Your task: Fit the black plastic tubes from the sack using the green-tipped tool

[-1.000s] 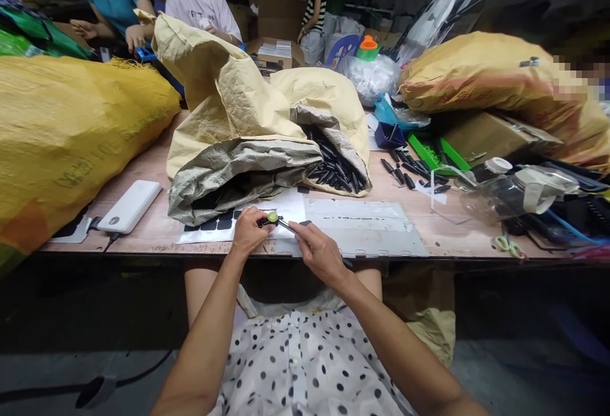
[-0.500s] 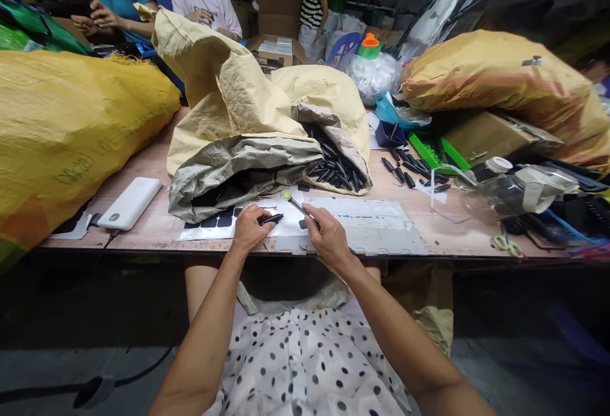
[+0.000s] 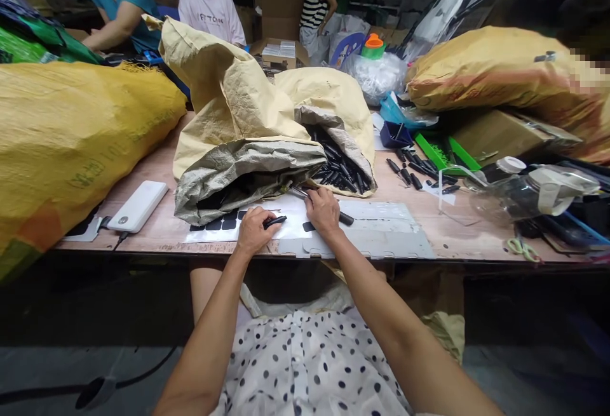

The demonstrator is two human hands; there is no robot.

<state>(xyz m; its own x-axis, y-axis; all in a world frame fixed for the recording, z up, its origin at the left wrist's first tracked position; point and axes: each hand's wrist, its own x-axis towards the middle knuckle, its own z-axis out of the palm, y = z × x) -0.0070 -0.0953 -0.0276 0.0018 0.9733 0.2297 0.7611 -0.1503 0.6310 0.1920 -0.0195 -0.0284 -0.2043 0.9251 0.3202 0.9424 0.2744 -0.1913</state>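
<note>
My left hand [image 3: 255,230] is closed around a small black tapered piece [image 3: 275,221], whose end sticks out past the fingertips. It rests over a white sheet with black rounded squares [image 3: 229,223]. My right hand [image 3: 324,211] grips a thin tool with a metal shaft [image 3: 299,192] and a dark handle [image 3: 346,218]. The tool's tip lies near the mouth of the open paper sack [image 3: 248,149], blurred against its lining. Beside it, a second paper sack [image 3: 352,98] gapes open over many black pieces [image 3: 340,165].
A white power bank [image 3: 138,206] lies left, by a large yellow sack [image 3: 81,143]. Loose black pieces [image 3: 414,180], a green tray [image 3: 448,152], a clear jug [image 3: 505,203] and scissors [image 3: 523,249] lie right. A grey board [image 3: 381,238] borders the table's front edge. Co-workers are behind.
My right hand has turned and moved slightly forward, swinging the tool's tip away from me to the sack's mouth. My left hand keeps its hold. The whole view has shifted slightly.
</note>
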